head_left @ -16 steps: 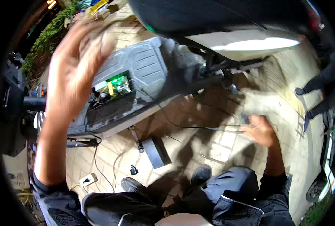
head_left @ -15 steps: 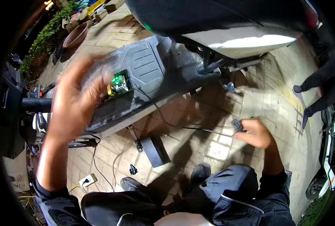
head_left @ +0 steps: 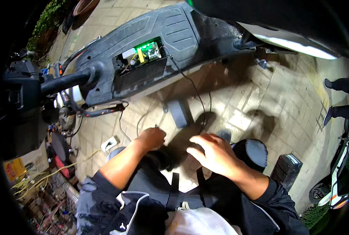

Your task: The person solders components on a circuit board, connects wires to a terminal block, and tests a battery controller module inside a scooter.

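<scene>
My left hand (head_left: pixel 151 138) is low over the paving with its fingers curled together. A tiny dark tip shows at its fingertips; the rest of what it grips is hidden. My right hand (head_left: pixel 210 152) is to the right of it, thumb apart from the bent fingers, with nothing visible between them. In front stands a scooter with a dark grey footboard (head_left: pixel 139 33). Its open compartment holds a circuit board (head_left: pixel 150 50) with lit green lamps and a yellow part. A black cable (head_left: pixel 188 78) runs from the compartment down toward the ground; its end is hidden.
A flat dark rectangular piece (head_left: pixel 177 113) lies between my hands and the scooter. A white power strip (head_left: pixel 110 143) is on the left, near scattered parts and yellow cord. A black box (head_left: pixel 286 170) stands by my right knee. Another person's legs (head_left: pixel 341 98) are at the far right.
My left hand has left the compartment and come down to where a small dark piece lay. My right hand has moved inward and no longer shows the plug. The view has shifted.
</scene>
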Motion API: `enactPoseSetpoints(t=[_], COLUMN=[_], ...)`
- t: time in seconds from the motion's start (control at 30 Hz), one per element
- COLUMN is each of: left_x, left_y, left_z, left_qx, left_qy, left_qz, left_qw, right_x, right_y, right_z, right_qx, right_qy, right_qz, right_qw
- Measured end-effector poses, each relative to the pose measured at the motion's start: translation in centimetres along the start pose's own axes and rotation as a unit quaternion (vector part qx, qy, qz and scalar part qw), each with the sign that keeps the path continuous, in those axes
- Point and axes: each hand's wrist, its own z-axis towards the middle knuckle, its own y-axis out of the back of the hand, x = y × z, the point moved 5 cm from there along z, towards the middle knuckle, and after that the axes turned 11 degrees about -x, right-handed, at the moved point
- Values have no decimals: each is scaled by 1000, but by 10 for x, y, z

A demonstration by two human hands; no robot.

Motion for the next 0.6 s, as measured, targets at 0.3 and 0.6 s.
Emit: enactPoseSetpoints(t=[0.3,0.6], left_x=[-104,-246], left_y=[3,152], left_z=[-85,-209], left_qx=[-195,-441], left_qy=[292,128], left_qz=[-249,-194], left_qw=[903,867], right_x=[-25,124], right_y=[-18,53], right_z=[-62,-132], right_qx=[-14,-49], right_qy=[-307,-532], right_qz=[185,770], right_qw=[933,350])
